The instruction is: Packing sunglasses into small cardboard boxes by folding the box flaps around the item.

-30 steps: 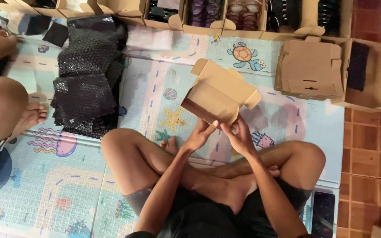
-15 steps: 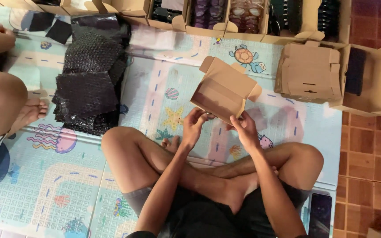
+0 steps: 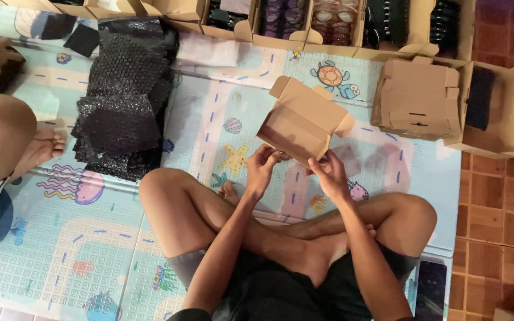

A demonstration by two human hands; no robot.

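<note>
I sit cross-legged on a patterned play mat (image 3: 96,238). A small brown cardboard box (image 3: 302,119), half folded with its flaps open, is held above the mat in front of my knees. My left hand (image 3: 262,167) grips its near left corner from below. My right hand (image 3: 329,172) pinches its near right edge. The inside of the box looks empty.
A pile of black bubble-wrap sheets (image 3: 123,101) lies at the left. Folded cardboard boxes (image 3: 419,98) are stacked at the right, beside a larger open box (image 3: 507,110). Open cartons of goods (image 3: 328,21) line the far edge. Another person's leg (image 3: 1,139) is at the left. Tiled floor (image 3: 501,238) borders the mat.
The box has tilted slightly and stayed in both hands; my fingers have shifted along its near edge. The other person's hand at far left has moved a little.
</note>
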